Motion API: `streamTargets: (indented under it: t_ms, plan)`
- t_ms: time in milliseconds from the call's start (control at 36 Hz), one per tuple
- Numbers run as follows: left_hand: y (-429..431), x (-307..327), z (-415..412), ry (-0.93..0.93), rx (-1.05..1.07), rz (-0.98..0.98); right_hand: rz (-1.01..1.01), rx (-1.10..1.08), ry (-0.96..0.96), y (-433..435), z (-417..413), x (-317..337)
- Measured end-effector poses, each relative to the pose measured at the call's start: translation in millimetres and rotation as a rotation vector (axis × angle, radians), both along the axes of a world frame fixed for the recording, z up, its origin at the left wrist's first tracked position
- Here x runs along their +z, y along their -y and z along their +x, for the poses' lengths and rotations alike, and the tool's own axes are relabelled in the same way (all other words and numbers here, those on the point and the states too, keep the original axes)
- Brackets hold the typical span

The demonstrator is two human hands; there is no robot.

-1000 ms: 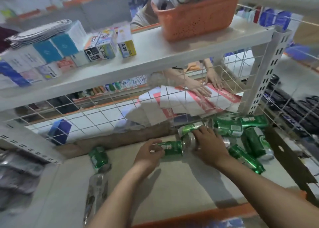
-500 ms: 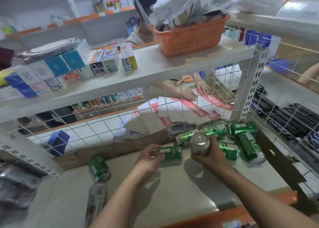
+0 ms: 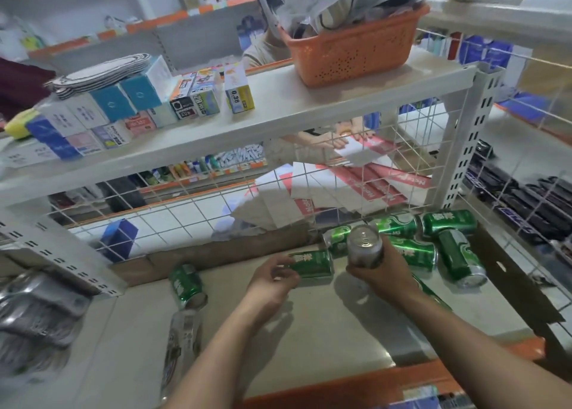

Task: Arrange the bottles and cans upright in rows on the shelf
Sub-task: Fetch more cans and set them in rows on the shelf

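Early stage, no row formed on the shelf [image 3: 309,346]: right hand [image 3: 380,272] grips a silver-topped can [image 3: 364,247] upright, left hand [image 3: 272,282] holds a green can [image 3: 312,263] lying sideways, while the heap of cans [image 3: 452,244], a lone can [image 3: 185,285] and a clear bottle [image 3: 182,340] lie toppled.

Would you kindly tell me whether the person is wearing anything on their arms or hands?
Nothing worn shows: the left hand and right hand have no gloves; the left forearm and right forearm are bare to the frame's edge, with no sleeve, watch or bracelet. No ring is visible.
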State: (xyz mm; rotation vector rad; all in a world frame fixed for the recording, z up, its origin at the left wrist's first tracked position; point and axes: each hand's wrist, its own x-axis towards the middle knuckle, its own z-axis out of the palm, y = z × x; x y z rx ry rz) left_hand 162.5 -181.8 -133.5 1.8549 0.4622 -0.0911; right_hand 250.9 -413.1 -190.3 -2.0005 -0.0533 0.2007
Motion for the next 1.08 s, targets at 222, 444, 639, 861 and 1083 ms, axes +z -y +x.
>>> streamTargets:
  t_ms: [222,444,639,861,1083]
  plan:
    - [-25,17,-29,0.008,-0.046,0.056,0.079,0.104,0.084,-42,-16,44]
    - [-78,34,-74,0.143,-0.096,0.069,0.187,0.410,0.118,-151,-74,112]
    - [-140,34,-152,0.325,-0.003,0.089,0.217,0.469,0.093,-244,-163,120]
    - [-236,24,-239,0.261,0.157,-0.032,0.164,0.651,0.027,-313,-221,110]
    - [-307,7,-275,0.153,0.352,-0.040,0.100,0.317,-0.180,-315,-232,53]
